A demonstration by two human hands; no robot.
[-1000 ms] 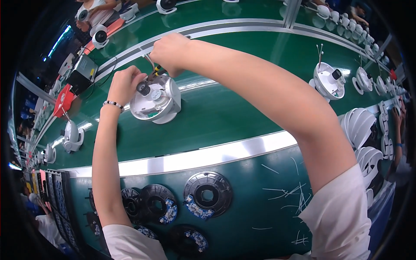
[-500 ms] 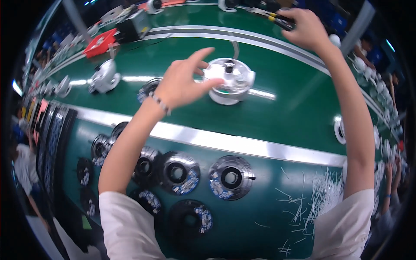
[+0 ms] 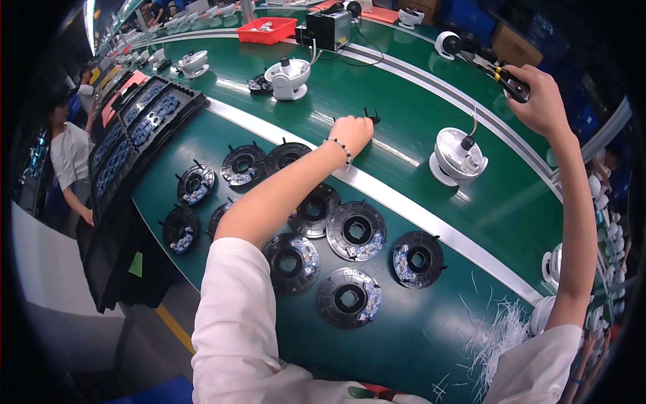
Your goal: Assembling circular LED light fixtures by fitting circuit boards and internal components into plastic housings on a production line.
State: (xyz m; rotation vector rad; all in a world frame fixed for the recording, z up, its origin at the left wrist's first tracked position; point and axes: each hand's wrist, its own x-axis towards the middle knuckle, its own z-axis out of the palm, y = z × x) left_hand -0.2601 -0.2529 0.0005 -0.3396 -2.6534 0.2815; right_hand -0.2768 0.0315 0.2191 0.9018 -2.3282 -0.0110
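My right hand (image 3: 538,101) is wrapped round pliers (image 3: 506,79) with black-and-yellow handles, raised at the far right. The jaws point to the far left. My left hand (image 3: 354,135) is on the green belt just past the metal rail, fingers curled downward. Black prongs (image 3: 371,116) stick out beyond its fingers; they belong to a black part that the hand mostly hides. Between my hands stands a round white housing (image 3: 449,160) with a black piece inside and a thin cable rising from it. Neither hand touches this housing.
Several black discs with circuit boards (image 3: 355,231) lie on the near bench. White plastic strips (image 3: 501,337) are heaped at right. Farther off stand another white housing (image 3: 289,79), a red tray (image 3: 266,31) and a black box (image 3: 328,29). Black trays (image 3: 145,131) slope at left; a person (image 3: 70,151) is beyond.
The view has swung left. My left hand, earlier spread in the air beside the round housing, has gone down onto the black part left of it, fingers curled. The pliers remain in my right hand.
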